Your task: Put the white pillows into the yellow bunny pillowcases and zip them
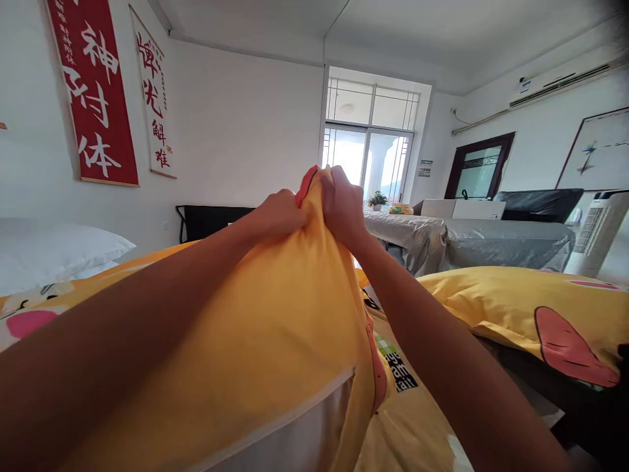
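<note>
Both my arms reach forward and hold up a yellow pillowcase [275, 328] by its top corner. My left hand [278, 213] is clenched on the cloth just left of the corner. My right hand [341, 206] grips the same corner from the right, fingers curled over a red-orange patch of the fabric. The two hands almost touch. A white pillow [295, 439] shows through the pillowcase's open lower edge. The pillowcase hangs between my forearms above a yellow printed bedsheet [417, 419].
A second yellow pillow [531, 308] lies on the bed at right, a white pillow [59, 252] at left. Beyond the bed stand furniture under grey covers [472, 239], a white fan heater [597, 229] and a balcony door [368, 160]. Red and white scrolls [93, 92] hang on the left wall.
</note>
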The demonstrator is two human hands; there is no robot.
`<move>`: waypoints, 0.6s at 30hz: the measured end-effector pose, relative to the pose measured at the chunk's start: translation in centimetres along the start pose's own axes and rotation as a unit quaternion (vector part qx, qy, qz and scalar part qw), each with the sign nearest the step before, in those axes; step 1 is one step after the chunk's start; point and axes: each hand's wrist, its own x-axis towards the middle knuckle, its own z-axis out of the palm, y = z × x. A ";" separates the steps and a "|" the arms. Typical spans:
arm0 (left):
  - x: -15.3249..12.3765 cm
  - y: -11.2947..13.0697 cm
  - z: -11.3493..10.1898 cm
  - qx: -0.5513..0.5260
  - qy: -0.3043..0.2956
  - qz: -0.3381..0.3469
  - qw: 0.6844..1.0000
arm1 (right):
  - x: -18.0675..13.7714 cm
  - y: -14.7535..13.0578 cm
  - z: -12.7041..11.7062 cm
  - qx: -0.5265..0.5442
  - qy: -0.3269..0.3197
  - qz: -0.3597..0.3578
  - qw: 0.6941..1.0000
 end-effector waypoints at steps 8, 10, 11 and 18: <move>-0.1 1.7 3.5 -0.100 0.028 0.088 0.991 | -0.9 0.2 -1.5 0.025 0.012 0.029 0.999; 0.0 1.7 3.7 -0.090 0.023 0.107 0.990 | -1.2 0.1 -1.5 0.043 0.006 0.044 0.998; 0.1 1.8 3.7 -0.077 0.027 0.104 0.991 | -1.4 0.1 -1.6 0.059 0.005 0.056 0.997; 1.2 3.2 2.7 -0.123 -0.020 -0.057 0.991 | -6.1 2.2 -4.2 0.382 -0.151 0.288 0.865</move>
